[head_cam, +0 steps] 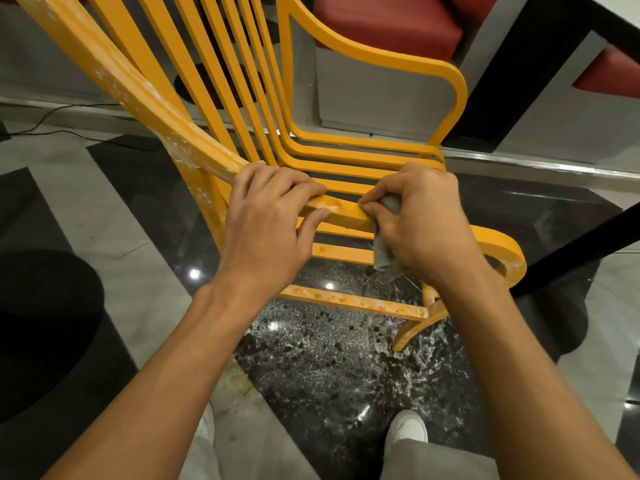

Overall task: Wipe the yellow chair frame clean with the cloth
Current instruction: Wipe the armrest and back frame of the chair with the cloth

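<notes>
The yellow chair frame [349, 152] fills the middle of the view, its near armrest running from upper left down to a curl at the right. White soapy smears cover that armrest and the lower rail. My left hand [266, 220] grips the armrest from above, fingers wrapped over it. Just to its right, my right hand [420, 216] presses a grey cloth [386, 252] against the same rail. Part of the cloth hangs below the hand; the rest is hidden in my fist.
The black speckled floor [332, 362] under the chair is wet and foamy. My white shoe [407, 426] stands near the bottom. A red cushioned seat [388, 20] and a black table leg [512, 71] stand behind the chair. A round black object [45, 323] sits at the left.
</notes>
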Demonstrator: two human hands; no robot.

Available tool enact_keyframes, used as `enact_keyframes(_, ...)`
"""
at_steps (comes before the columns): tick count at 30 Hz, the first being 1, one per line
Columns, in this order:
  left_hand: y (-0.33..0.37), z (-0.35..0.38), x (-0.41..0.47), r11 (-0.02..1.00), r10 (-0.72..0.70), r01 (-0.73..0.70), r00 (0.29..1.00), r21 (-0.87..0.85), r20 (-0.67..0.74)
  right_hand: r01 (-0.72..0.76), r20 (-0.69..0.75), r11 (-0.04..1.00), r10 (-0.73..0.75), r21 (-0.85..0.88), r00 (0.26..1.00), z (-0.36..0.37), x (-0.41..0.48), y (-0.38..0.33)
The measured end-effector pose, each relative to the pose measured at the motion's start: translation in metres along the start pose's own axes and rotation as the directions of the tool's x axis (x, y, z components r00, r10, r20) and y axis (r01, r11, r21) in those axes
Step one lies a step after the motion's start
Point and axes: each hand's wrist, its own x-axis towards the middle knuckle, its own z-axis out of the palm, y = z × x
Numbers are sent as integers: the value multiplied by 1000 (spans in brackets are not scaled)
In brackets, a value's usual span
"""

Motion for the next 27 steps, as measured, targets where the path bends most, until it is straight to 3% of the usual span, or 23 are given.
enact_keyframes(3, 0, 0, 0, 1000, -4, 4, 1000, 10, 15, 95, 29, 995, -95, 15, 995, 10, -4, -7)
enact_keyframes(6, 1, -3, -1, 1000, -4, 4, 1000, 6, 21, 42, 105, 998, -47, 49, 993, -2, 1, 0)
enact_keyframes(10, -1, -12, 2, 998, -19, 20, 1000, 58, -5, 55, -12, 998, -55, 31, 998, 7, 2, -2)
enact_keyframes(13, -6, -18, 3, 995, -29, 28, 1000, 93, 10, 122, 29, 991, -124, 55, 992, 14, -2, -11)
enact_keyframes(16, -9, -21, 4, 994, -40, 37, 999, 101, 22, 66, 84, 997, -69, 43, 994, 4, 3, -4)
enact_keyframes(21, -11, -23, 5, 993, -35, 31, 999, 115, 33, 86, -33, 995, -85, 39, 996, 20, 1, -14)
enact_keyframes(25, -11, -23, 4, 994, -31, 30, 999, 105, 17, 68, 85, 993, -77, 97, 993, 12, 3, -9)
enact_keyframes(27, -10, -23, 4, 996, -31, 31, 1000, 80, 0, 25, 72, 995, -32, 96, 997, 8, 6, -4)
